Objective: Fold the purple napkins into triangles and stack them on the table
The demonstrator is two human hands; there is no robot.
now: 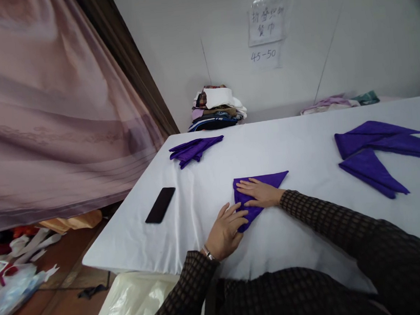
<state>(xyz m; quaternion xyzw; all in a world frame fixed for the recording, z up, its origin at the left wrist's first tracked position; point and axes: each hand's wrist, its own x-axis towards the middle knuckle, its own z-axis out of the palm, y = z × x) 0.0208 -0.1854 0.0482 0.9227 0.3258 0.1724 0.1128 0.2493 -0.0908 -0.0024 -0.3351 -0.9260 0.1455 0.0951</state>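
Observation:
A purple cloth napkin [271, 179], folded into a triangle, lies on the white-covered table [290, 145] in front of me. Flat across its upper left part rests my right hand [259, 193], palm down with the fingers stretched out. My left hand [226, 230] is at the napkin's lower left edge, its fingers extended and the fingertips touching the cloth. The thumb side of this hand is partly hidden. Neither hand grips the fabric visibly.
A folded purple napkin bundle [194, 150] lies at the back left, and several folded purple napkins [370, 163] lie on the right. A black phone [160, 205] is near the left edge. Behind the table are stacked cloths [216, 110]; a plastic-covered surface [134, 301] stands in front.

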